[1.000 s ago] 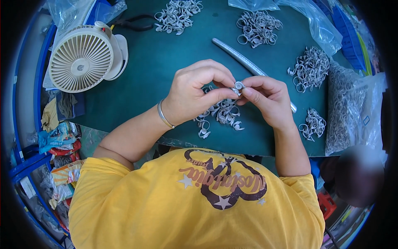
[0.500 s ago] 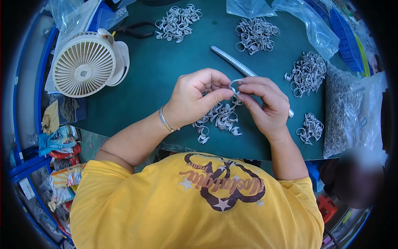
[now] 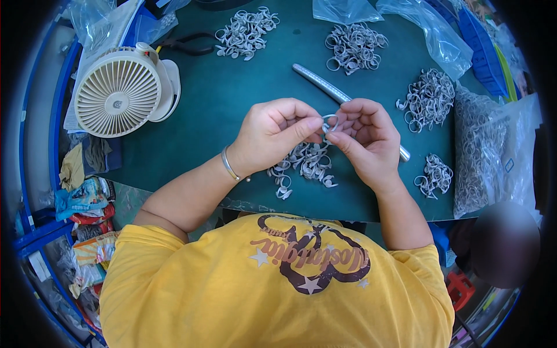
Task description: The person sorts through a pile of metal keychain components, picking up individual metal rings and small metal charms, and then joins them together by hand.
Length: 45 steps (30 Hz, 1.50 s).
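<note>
Above the bench's near side, my left hand (image 3: 272, 133) pinches a small grey metal ring (image 3: 331, 118) between thumb and fingers. My right hand (image 3: 371, 142) meets it from the other side, its thumb at the ring's lower part and its fingers curled behind. How firmly the right fingers grip is partly hidden. Beneath both hands lies a loose pile of similar rings (image 3: 313, 161), some covered by the hands. A tapered metal ring-sizing stick (image 3: 319, 81) with markings passes behind my right hand, its other end (image 3: 404, 154) showing beside the wrist.
More ring piles lie at the back (image 3: 246, 33), back right (image 3: 355, 47), right (image 3: 429, 100) and near right (image 3: 435, 177). A clear bag of rings (image 3: 481, 151) stands at the right edge. A white fan (image 3: 119, 91) and dark-handled pliers (image 3: 188, 44) are at left on the green mat (image 3: 191, 136).
My right fingers have shifted and curled further up around the ring, with the thumb now lower on it. The ring has turned slightly; my left hand stays nearly in place.
</note>
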### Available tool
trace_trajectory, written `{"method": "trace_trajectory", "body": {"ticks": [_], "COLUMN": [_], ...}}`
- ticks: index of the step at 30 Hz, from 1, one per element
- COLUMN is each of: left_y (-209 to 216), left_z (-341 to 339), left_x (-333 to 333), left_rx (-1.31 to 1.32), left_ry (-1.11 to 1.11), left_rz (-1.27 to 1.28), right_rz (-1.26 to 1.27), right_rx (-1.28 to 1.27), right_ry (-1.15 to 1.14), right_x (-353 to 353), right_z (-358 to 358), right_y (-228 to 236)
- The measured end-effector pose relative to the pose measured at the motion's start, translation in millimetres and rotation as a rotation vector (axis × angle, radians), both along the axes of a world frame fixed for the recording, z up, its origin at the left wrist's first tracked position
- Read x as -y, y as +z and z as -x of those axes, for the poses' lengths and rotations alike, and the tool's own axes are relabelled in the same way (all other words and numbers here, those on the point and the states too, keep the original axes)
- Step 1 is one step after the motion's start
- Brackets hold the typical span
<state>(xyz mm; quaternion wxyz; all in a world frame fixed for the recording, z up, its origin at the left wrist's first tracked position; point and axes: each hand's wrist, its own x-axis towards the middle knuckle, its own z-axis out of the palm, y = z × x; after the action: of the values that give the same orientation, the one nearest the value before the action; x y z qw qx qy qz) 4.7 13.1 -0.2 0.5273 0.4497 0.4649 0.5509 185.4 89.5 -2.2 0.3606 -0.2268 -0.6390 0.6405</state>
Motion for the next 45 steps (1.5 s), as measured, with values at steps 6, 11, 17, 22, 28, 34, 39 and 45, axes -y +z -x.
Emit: {"method": "trace_trajectory", "body": {"ticks": [6, 11, 17, 22, 28, 34, 39, 45], "left_y": [-2.5, 0.1, -2.1, -1.5, -5.6, -7.7, -8.3, -9.0], "left_z": [-0.4, 0.8, 1.4, -4.8, -1.7, -2.4, 0.3, -2.2], "left_x": [0.5, 0.4, -0.3, 0.1, 6.5, 1.0, 0.3, 1.5], "left_rx": [-0.008, -0.069, -0.099, -0.273, -0.248, -0.229, -0.243, -0.216], "left_ry": [0.002, 0.005, -0.022, 0.018, 0.065, 0.057, 0.037, 0.090], "left_rz": [-0.039, -0.212, -0.287, -0.345, -0.298, -0.268, -0.270, -0.246], "right_rz": [-0.253, -0.392, -0.395, -0.771, -0.948, -0.872, -0.865, -0.857], "right_rx": [0.066, -0.043, -0.170, 0.129, 0.510, 0.780, 0.815, 0.653], "right_ry": [0.006, -0.134, -0.239, -0.267, -0.616, -0.875, -0.718, -0.807], "right_x": [-1.7, 2.7, 10.1, 27.9, 17.8, 5.7, 11.2, 8.9], "right_z": [-1.8, 2.2, 7.2, -26.7, -121.7, -186.2, -183.3, -167.6], "right_y": [0.0, -4.4, 6.2, 25.4, 32.4, 27.1, 13.5, 24.8]}}
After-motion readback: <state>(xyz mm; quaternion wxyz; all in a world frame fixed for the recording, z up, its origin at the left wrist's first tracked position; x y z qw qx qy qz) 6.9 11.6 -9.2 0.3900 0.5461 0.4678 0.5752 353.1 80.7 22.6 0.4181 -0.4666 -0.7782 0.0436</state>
